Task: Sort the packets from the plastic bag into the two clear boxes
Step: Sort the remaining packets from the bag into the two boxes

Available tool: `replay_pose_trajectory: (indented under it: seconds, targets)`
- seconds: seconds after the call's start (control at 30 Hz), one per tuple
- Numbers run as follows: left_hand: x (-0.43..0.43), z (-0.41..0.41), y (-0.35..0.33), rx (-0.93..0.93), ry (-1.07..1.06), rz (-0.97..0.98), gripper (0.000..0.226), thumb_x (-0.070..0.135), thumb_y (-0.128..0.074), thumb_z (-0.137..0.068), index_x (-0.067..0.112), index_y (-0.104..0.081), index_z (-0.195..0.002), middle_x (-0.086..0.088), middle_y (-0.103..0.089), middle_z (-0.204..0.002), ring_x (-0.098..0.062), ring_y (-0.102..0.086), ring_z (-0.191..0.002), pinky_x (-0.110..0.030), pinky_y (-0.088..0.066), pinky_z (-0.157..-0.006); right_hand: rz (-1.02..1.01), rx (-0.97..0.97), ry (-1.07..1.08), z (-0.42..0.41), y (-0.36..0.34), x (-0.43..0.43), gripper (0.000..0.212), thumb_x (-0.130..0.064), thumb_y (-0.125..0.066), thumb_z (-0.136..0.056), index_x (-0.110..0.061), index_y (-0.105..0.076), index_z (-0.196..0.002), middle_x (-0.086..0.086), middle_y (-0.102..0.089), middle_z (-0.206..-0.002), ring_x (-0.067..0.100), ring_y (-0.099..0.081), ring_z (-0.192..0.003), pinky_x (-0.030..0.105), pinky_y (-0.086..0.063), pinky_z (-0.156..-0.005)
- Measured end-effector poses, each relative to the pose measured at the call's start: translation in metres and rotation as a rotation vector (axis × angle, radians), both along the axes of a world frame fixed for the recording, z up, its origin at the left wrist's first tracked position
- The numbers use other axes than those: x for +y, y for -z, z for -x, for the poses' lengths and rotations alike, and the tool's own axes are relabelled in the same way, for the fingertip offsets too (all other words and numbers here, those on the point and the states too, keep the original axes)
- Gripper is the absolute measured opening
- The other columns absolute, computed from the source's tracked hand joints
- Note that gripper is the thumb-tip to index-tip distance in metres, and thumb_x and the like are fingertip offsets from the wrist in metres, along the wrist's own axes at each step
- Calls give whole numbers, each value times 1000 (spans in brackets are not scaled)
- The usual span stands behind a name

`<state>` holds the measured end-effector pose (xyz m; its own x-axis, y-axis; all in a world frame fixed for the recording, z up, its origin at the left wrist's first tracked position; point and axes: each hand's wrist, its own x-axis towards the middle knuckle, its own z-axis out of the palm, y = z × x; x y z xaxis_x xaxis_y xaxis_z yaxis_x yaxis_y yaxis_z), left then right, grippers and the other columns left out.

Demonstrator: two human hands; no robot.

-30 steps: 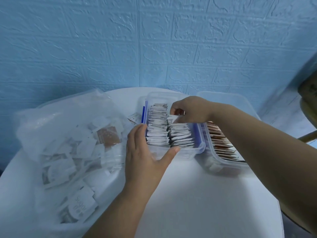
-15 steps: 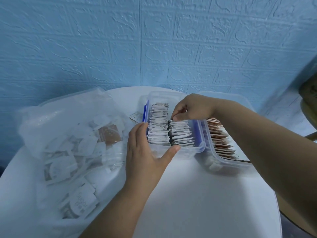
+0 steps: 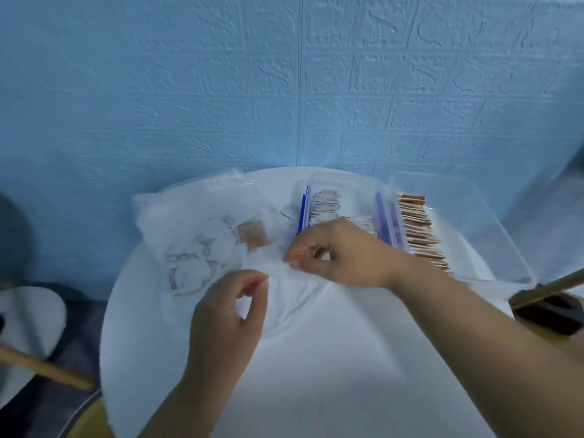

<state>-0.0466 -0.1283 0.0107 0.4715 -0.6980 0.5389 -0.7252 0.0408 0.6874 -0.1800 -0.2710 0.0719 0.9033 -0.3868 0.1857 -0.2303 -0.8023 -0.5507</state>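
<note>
The clear plastic bag (image 3: 189, 222) lies on the left of the round white table (image 3: 331, 374), holding several white packets (image 3: 189, 270) and a brown packet (image 3: 251, 233). My left hand (image 3: 227, 314) pinches the bag's near edge between thumb and curled fingers. My right hand (image 3: 344, 254) reaches across and grips the bag's mouth with curled fingers. Behind it stands the left clear box (image 3: 328, 181) with rows of white packets (image 3: 325, 205). The right clear box (image 3: 467, 216) holds a row of brown packets (image 3: 417, 229).
A blue embossed wall rises right behind the table. A loose packet (image 3: 290, 211) lies between the bag and the left box. A pale seat (image 3: 28, 317) with a wooden bar (image 3: 44, 368) is on the floor side at left; a dark wooden object (image 3: 553, 311) sits beyond the table's right edge.
My right hand left the white-packet box and came across to the bag's mouth. My left hand let go of the box's front and moved down-left to the bag. The camera view widened.
</note>
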Motion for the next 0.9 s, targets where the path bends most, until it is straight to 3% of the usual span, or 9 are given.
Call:
replay_pose_trajectory:
  seconds: [0.27,0.4,0.43,0.5,0.57,0.67,0.7,0.8,0.9]
  targets:
    - [52,-33,38,-324,-27,-367,43,32,-37,-84,8,-70,-98,-5,-66,-99,-14,-56,-97,-20,-43,-87,109,34,-41,-19,71,40,18,-19,-56,-87,-14,-69,-98,1,-67,-100,20,-61,-94,30,-48,-85]
    - [46,-38,38,-393,-54,-536,51,38,-35,-88,5,-66,-112,-11,-63,-119,-28,-61,-108,-38,-46,-89,178,6,58,-30,77,35,26,-19,-56,-90,-16,-64,-115,3,-59,-124,20,-52,-118,31,-42,-100]
    - [44,-37,36,-425,-37,-596,61,44,-26,-90,5,-61,-120,-12,-57,-129,-29,-56,-116,-37,-41,-96,183,10,78,-33,76,34,29,-18,-56,-91,-16,-61,-120,4,-55,-131,19,-48,-123,29,-38,-104]
    - [40,-38,34,-490,11,-637,97,64,14,-79,8,-32,-143,-7,-26,-152,-23,-27,-139,-28,-12,-110,212,33,99,-38,75,31,35,-20,-54,-92,-14,-55,-127,6,-46,-140,20,-41,-130,27,-30,-108]
    - [40,-40,34,-498,72,-700,116,66,39,-63,10,-17,-148,-2,-10,-156,-17,-10,-144,-26,3,-112,239,107,119,-45,77,29,44,-24,-51,-94,-11,-45,-136,9,-37,-146,21,-33,-136,26,-22,-111]
    - [41,-41,36,-562,161,-623,81,49,5,-97,7,-59,-123,-6,-55,-132,-22,-51,-123,-31,-27,-110,288,261,128,-52,86,27,53,-33,-43,-97,-9,-31,-143,10,-29,-150,21,-22,-140,26,-14,-115]
    - [44,-42,38,-542,184,-550,70,43,-4,-100,9,-63,-117,-4,-60,-126,-20,-56,-118,-32,-33,-106,308,281,119,-52,88,28,53,-34,-42,-97,-10,-31,-144,9,-28,-151,20,-22,-140,26,-13,-115]
    - [46,-46,39,-415,151,-419,49,35,-25,-98,11,-64,-116,-2,-61,-123,-17,-58,-113,-30,-46,-92,280,262,86,-45,82,33,44,-31,-44,-97,-18,-41,-139,-1,-33,-149,13,-29,-137,22,-20,-110]
    - [42,-48,35,-309,23,-407,41,29,-38,-96,9,-54,-129,-6,-53,-134,-22,-50,-123,-34,-40,-101,163,162,96,-34,71,39,31,-28,-50,-95,-23,-58,-124,-10,-54,-131,3,-51,-116,15,-36,-95]
